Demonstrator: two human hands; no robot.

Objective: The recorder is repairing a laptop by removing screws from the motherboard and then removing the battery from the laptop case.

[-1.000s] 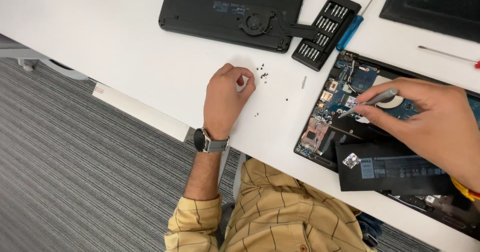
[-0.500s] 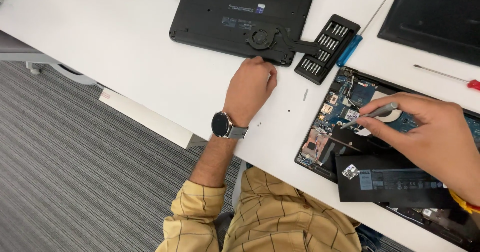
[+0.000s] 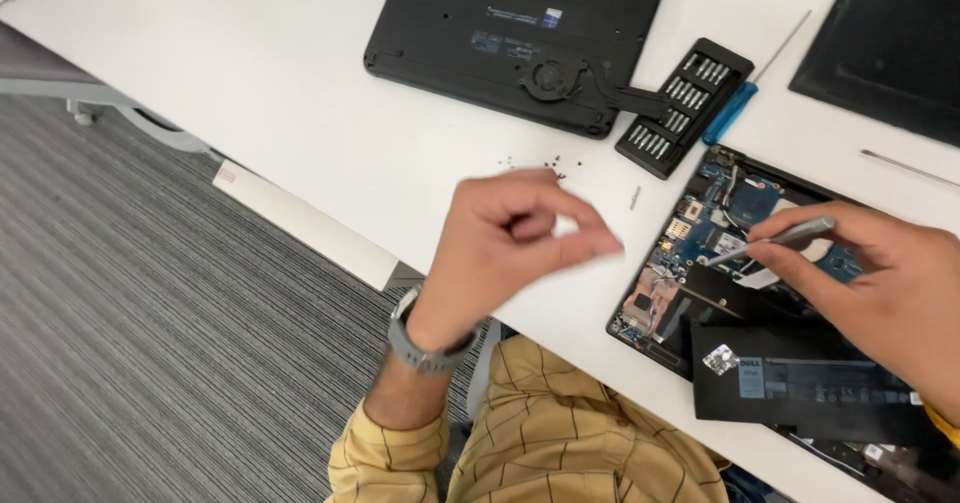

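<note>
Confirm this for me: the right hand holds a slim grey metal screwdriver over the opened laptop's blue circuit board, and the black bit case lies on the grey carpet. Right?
Not quite. The black bit case lies on the white table, not the carpet, as the head view shows. The rest stands: the right hand holds the slim grey metal screwdriver over the opened laptop's blue circuit board.

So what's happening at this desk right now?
A person is working on an opened laptop on a white table. The right hand holds a slim grey tool over the circuit board. The left hand is raised with fingertips pinched, near a scatter of tiny screws.
</note>
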